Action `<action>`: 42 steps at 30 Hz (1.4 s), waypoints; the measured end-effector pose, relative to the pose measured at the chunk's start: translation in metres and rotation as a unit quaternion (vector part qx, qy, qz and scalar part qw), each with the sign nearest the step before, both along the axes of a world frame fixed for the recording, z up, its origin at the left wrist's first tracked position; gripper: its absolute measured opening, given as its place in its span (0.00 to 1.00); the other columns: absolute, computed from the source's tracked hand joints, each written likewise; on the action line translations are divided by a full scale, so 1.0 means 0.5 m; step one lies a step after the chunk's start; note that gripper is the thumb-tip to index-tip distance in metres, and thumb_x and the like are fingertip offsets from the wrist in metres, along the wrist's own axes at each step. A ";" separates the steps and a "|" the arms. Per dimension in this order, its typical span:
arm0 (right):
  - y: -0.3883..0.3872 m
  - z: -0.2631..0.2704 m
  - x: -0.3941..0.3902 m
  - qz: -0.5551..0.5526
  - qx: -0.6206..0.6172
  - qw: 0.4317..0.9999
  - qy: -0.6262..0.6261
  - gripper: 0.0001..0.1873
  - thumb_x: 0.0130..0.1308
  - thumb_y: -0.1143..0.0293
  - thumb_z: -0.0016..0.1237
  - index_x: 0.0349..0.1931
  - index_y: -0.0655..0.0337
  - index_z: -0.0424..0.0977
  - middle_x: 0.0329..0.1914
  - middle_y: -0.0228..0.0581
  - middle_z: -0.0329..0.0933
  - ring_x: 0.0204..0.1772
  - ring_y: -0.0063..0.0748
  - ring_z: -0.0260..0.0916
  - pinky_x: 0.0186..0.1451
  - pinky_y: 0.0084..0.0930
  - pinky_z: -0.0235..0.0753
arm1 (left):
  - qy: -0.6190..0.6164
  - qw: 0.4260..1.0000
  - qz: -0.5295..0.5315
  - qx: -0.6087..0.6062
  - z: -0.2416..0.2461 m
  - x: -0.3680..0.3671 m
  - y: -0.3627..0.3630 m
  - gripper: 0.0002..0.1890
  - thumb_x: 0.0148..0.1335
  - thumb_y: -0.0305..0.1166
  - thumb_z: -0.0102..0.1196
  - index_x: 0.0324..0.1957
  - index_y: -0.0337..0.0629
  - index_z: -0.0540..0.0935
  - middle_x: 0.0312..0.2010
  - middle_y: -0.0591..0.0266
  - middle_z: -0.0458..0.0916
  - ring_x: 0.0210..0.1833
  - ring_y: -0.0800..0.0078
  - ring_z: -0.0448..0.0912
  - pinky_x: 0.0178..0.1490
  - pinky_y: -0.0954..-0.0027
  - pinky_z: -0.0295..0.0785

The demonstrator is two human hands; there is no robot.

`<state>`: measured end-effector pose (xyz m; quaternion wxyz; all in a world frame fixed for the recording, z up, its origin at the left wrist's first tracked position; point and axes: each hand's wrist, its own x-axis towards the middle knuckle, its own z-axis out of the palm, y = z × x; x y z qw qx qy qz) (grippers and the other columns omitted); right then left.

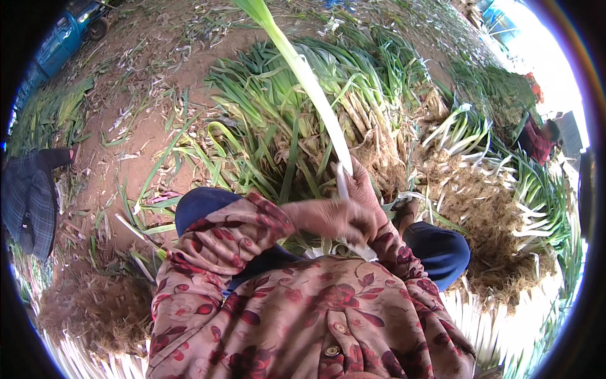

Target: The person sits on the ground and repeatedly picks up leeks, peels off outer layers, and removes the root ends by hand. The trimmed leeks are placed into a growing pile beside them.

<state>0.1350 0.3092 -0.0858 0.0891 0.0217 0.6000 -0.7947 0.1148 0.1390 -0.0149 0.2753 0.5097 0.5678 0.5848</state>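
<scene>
My right hand (363, 185) grips a leek (307, 78) near its lower end. The white shaft slants up and away to the left, and its green top runs past the upper edge of the view. Blurred by motion, my left hand (334, 219) crosses in front of my right wrist with its fingers curled. A pale strip of leek sheath (342, 182) runs down into those fingers, and a whitish piece (363, 251) shows below them. Beyond my hands lies a heap of untrimmed leeks (303, 90) with green leaves and dry, brownish outer layers.
Peeled leeks (457, 132) and rooty bundles (478, 222) lie on my right. More leek roots (94, 308) are at lower left. Leaf scraps litter the soil (137, 156). One person (28, 203) is at far left, another (542, 139) at far right. A blue vehicle (61, 42) stands upper left.
</scene>
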 end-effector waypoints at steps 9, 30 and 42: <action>-0.055 -0.021 0.044 0.090 0.303 0.944 0.089 0.21 0.73 0.63 0.53 0.61 0.60 0.69 0.34 0.28 0.75 0.36 0.18 0.68 0.40 0.22 0.74 | -0.107 0.799 0.565 0.178 0.058 -0.228 -0.193 0.19 0.69 0.41 0.60 0.53 0.36 0.78 0.36 0.64 0.82 0.33 0.77 0.78 0.40 0.75 0.77; -0.188 0.210 -0.064 -0.043 0.241 0.865 0.438 0.09 0.65 0.72 0.59 0.41 0.65 0.75 0.40 0.37 0.75 0.39 0.33 0.75 0.43 0.28 0.76 | -0.281 0.823 0.311 0.384 0.043 -0.227 -0.239 0.24 0.74 0.42 0.48 0.61 0.32 0.72 0.45 0.55 0.79 0.47 0.63 0.81 0.55 0.51 0.84; -0.026 -0.141 0.104 0.259 0.266 0.927 -0.050 0.18 0.74 0.66 0.44 0.60 0.63 0.69 0.39 0.38 0.74 0.40 0.30 0.72 0.40 0.29 0.74 | -0.226 0.743 0.401 0.487 0.077 -0.260 -0.331 0.14 0.76 0.43 0.44 0.48 0.42 0.71 0.34 0.61 0.75 0.27 0.74 0.71 0.25 0.71 0.66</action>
